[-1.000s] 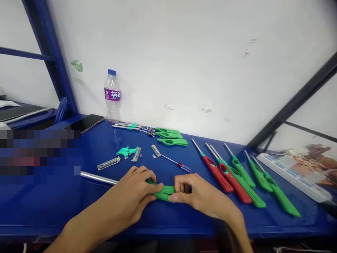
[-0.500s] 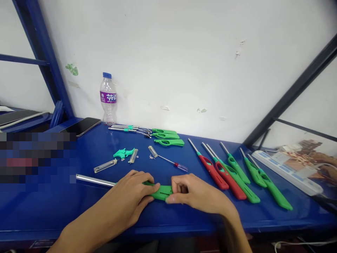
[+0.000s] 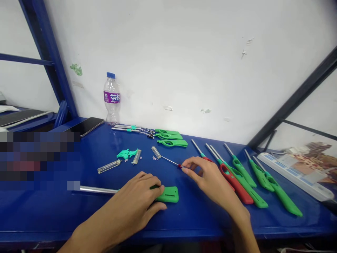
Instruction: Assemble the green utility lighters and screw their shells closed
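Blue tabletop (image 3: 105, 218): green lighter (image 3: 168, 194) lying crosswise, metal tube leftward; right fingers (image 3: 187, 166) pinch screwdriver (image 3: 172, 162), left fingers (image 3: 158, 191) grip lighter.

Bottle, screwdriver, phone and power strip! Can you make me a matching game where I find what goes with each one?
Things:
1. Bottle
2. Screwdriver
3. Phone
4. Power strip

Clues:
A. At the fingers of the right hand
B. Long and white, over on the right side
C. Standing up, with a blue cap
D. Lying flat, with a dark screen

Right pairs: 1-C, 2-A, 3-D, 4-B
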`<move>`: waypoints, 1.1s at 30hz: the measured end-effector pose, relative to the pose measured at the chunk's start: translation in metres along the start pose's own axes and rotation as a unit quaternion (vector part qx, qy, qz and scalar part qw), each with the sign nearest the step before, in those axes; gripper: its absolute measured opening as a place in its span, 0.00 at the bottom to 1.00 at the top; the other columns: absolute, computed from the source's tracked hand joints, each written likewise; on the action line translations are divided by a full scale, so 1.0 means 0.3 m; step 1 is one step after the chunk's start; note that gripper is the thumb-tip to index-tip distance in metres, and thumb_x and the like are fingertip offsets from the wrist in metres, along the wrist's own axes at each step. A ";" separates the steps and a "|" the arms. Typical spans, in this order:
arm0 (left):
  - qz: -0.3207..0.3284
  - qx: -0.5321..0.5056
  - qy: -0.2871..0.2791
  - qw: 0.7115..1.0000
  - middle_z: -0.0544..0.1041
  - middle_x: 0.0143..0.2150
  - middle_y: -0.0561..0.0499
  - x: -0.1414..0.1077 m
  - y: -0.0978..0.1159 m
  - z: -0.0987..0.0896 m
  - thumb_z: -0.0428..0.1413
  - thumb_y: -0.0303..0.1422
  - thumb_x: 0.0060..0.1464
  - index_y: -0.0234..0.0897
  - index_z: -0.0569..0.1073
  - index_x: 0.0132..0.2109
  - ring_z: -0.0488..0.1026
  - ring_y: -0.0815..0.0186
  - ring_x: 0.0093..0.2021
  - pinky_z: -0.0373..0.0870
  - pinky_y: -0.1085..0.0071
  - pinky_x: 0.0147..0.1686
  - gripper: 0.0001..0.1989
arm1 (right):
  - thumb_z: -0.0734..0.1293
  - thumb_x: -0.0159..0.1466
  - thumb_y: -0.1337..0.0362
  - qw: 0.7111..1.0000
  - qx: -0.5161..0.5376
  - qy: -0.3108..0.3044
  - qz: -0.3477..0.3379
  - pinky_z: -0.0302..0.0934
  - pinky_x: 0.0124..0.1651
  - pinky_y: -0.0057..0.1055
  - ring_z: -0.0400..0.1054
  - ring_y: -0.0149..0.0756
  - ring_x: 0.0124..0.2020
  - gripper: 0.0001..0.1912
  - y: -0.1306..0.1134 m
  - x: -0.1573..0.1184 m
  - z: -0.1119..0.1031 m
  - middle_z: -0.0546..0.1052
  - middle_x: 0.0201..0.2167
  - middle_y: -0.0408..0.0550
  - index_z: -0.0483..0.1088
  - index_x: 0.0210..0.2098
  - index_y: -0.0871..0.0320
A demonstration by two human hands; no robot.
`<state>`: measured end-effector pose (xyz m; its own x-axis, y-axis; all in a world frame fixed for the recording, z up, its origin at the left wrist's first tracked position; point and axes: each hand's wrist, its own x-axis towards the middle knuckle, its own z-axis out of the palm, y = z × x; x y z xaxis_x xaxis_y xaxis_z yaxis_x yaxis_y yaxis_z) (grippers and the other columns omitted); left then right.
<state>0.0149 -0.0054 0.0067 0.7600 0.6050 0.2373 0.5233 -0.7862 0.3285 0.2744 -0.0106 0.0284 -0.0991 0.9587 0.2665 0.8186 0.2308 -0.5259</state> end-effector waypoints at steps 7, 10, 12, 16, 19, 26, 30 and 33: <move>-0.028 -0.032 -0.006 0.999 0.78 0.42 0.52 0.008 0.001 0.015 0.61 0.31 0.66 0.39 0.74 0.42 0.76 0.57 0.44 0.70 0.55 0.53 0.03 | 0.69 0.70 0.66 0.998 -0.043 0.015 -0.051 0.61 0.58 0.40 0.72 0.44 0.52 0.07 0.008 0.001 0.055 0.81 0.48 0.45 0.77 0.47 0.51; -0.012 -0.027 0.008 1.000 0.79 0.47 0.52 0.005 -0.002 0.025 0.61 0.30 0.66 0.41 0.75 0.48 0.76 0.55 0.50 0.68 0.53 0.58 0.05 | 0.69 0.71 0.67 0.997 -0.055 -0.022 -0.053 0.63 0.54 0.35 0.74 0.41 0.49 0.07 -0.051 0.036 0.091 0.82 0.46 0.46 0.78 0.46 0.52; -0.003 -0.027 0.018 0.999 0.79 0.51 0.52 0.006 -0.003 0.029 0.59 0.30 0.67 0.44 0.75 0.53 0.76 0.54 0.54 0.65 0.50 0.62 0.09 | 0.67 0.72 0.68 0.992 -0.087 -0.075 -0.049 0.63 0.49 0.32 0.77 0.40 0.47 0.09 -0.099 0.080 0.104 0.83 0.46 0.46 0.78 0.48 0.52; -0.008 -0.029 0.010 0.999 0.79 0.51 0.51 0.008 -0.003 0.034 0.58 0.30 0.68 0.45 0.75 0.56 0.75 0.53 0.54 0.67 0.48 0.61 0.12 | 0.71 0.68 0.69 0.986 -0.116 -0.110 -0.049 0.60 0.41 0.31 0.79 0.42 0.45 0.11 -0.151 0.191 0.112 0.85 0.41 0.45 0.79 0.48 0.50; -0.009 -0.026 0.010 1.000 0.78 0.51 0.50 0.009 -0.002 0.035 0.57 0.31 0.68 0.45 0.75 0.59 0.75 0.53 0.54 0.68 0.47 0.60 0.14 | 0.73 0.66 0.68 0.982 -0.130 -0.126 -0.053 0.59 0.38 0.30 0.79 0.41 0.43 0.10 -0.144 0.248 0.123 0.85 0.39 0.44 0.80 0.46 0.51; -0.024 -0.033 -0.008 0.999 0.78 0.52 0.50 0.016 0.009 0.021 0.57 0.31 0.69 0.45 0.75 0.60 0.75 0.53 0.55 0.67 0.47 0.61 0.15 | 0.69 0.72 0.62 0.981 -0.152 -0.110 -0.056 0.57 0.39 0.29 0.78 0.40 0.45 0.06 -0.121 0.258 0.168 0.84 0.41 0.45 0.79 0.45 0.51; -0.023 -0.031 -0.005 0.999 0.77 0.51 0.50 0.012 0.006 0.023 0.57 0.32 0.69 0.45 0.74 0.60 0.75 0.54 0.54 0.68 0.47 0.60 0.15 | 0.67 0.74 0.62 0.980 -0.162 -0.099 -0.059 0.56 0.41 0.30 0.77 0.42 0.47 0.07 -0.128 0.249 0.174 0.83 0.44 0.49 0.78 0.44 0.53; -0.017 -0.023 -0.004 1.000 0.76 0.51 0.49 0.010 0.005 0.027 0.56 0.32 0.69 0.45 0.74 0.61 0.75 0.54 0.54 0.68 0.46 0.61 0.15 | 0.67 0.73 0.63 0.981 -0.159 -0.093 -0.057 0.55 0.39 0.30 0.77 0.43 0.46 0.07 -0.133 0.235 0.157 0.84 0.42 0.50 0.79 0.42 0.54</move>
<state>0.0209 -0.0057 0.0005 0.7455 0.6297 0.2184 0.5301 -0.7587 0.3786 0.2081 0.0556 0.0302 -0.2777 0.9504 0.1404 0.9286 0.3030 -0.2142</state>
